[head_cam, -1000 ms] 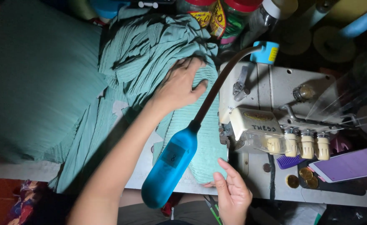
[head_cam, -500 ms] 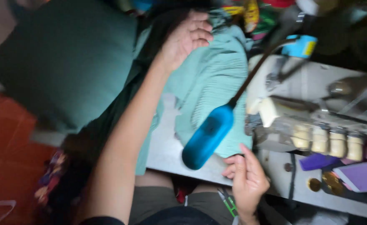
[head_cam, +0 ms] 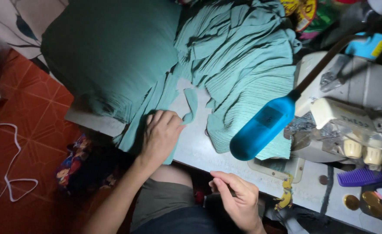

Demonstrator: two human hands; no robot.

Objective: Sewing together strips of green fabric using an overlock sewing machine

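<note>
- Clearly, the left hand (head_cam: 161, 133) lies flat, fingers bent, on a green cloth strip (head_cam: 156, 108) at the counter (head_cam: 199, 149) edge.
- Right hand (head_cam: 238, 200) is loosely curled, holding nothing visible, below the counter, apart from the cloth.

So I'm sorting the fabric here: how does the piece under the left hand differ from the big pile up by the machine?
The strip under the left hand is a narrow strip of smooth teal cloth lying flat and trailing over the table edge. The ribbed pile is far larger, pleated, and bunched in loose folds beside the sewing machine. The hand presses the strip; nothing touches the pile. Both are a similar teal green.
</note>
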